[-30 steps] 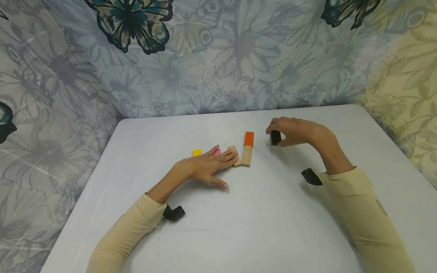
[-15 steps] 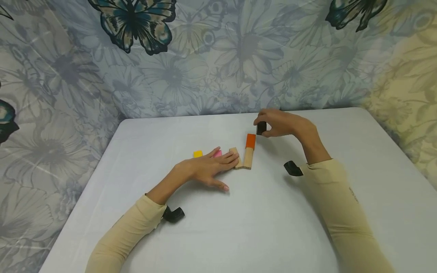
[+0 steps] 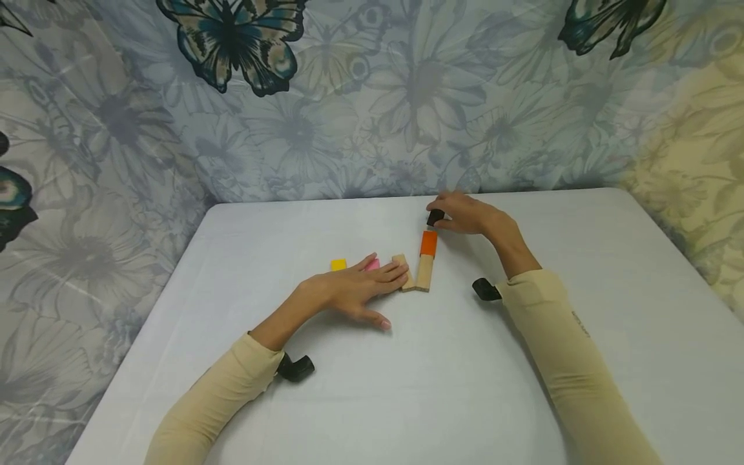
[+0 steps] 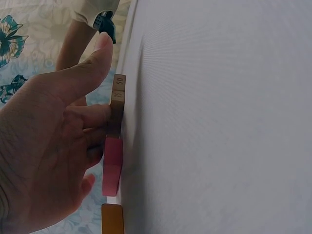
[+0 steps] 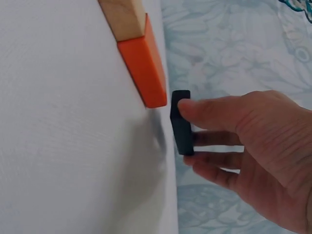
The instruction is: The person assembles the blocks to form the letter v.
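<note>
My right hand (image 3: 469,214) pinches a black block (image 3: 435,217) between thumb and fingers, just beyond the far end of an orange block (image 3: 428,243). In the right wrist view the black block (image 5: 181,123) is apart from the orange block (image 5: 144,70). A plain wooden block (image 3: 424,272) touches the orange one's near end. My left hand (image 3: 354,292) lies with fingers spread, its fingertips on another wooden block (image 3: 405,276). Partly covered by that hand are a pink block (image 3: 373,264) and a yellow block (image 3: 338,265). Numbers mark the wooden ends (image 4: 118,87) in the left wrist view.
The white-covered table (image 3: 372,400) reaches back to a patterned cloth (image 3: 349,129) with flowers and butterflies. A black wrist device (image 3: 298,368) sits at the left cuff, another (image 3: 485,289) at the right cuff.
My right hand has carried the black block leftward and away from me, from right of the orange block to beyond its far end. My left hand has stayed in place.
</note>
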`<state>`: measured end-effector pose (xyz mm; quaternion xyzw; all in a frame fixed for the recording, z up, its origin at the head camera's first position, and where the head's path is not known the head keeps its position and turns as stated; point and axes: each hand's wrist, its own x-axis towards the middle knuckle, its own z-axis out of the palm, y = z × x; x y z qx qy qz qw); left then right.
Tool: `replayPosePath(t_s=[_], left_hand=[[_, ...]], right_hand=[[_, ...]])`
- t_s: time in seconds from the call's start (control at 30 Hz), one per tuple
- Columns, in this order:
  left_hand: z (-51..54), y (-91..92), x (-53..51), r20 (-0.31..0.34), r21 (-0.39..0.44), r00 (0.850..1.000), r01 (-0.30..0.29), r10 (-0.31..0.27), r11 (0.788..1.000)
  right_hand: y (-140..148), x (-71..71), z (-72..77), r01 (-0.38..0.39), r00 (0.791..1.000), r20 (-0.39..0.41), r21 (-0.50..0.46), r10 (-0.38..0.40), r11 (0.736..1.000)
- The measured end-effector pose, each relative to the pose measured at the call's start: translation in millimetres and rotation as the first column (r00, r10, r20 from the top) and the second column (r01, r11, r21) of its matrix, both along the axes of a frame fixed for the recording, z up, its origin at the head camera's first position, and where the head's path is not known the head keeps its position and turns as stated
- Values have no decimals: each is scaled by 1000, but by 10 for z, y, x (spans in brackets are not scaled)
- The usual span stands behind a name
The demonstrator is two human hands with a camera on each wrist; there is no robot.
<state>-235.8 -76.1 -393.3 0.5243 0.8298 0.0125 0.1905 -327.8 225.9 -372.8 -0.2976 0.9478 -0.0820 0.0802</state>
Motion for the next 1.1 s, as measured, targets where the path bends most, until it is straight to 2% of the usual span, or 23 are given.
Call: replayPosePath(t_s=[0.27,0.5,0.77,1.1], left_hand=[[-14,15,-9,-17,-18,1000,7,-8,1000],[-16,22,-4,-10,-13,1000,6,-6,1000],[-24,30,-11,-18,-17,1000,10,-10,1000],[-16,22,-9,-11,-12,1000,8,-9,1000]], right_hand=[[-35,-32,-61,33,997,77,-1,-33,999],[-24,-30,-50,14,993,117,28,-17,1000],[-22,-26,-56,-45,994,101,6,44,999],[-38,-16,-35,-74,993,94,6,73,997]])
